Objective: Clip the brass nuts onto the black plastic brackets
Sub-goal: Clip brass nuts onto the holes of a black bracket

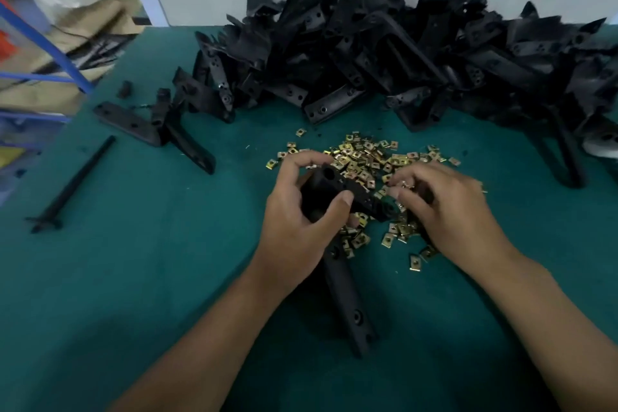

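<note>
My left hand [301, 214] grips a black plastic bracket [344, 294] by its upper end, thumb across the front; the bracket's long arm runs down toward me over the green mat. My right hand [441, 207] is at the bracket's right tip, fingers curled and pinching a brass nut [406, 183] that is mostly hidden by the fingers. Under and behind both hands lies a loose scatter of brass nuts [364, 157]. A big heap of black brackets [384, 53] fills the back of the table.
Two separate black brackets [157, 127] lie at the left of the green mat [133, 278], with a thin black rod [77, 181] nearer the left edge. A paper sack [77, 10] and a blue frame [40, 43] stand off the table's left side.
</note>
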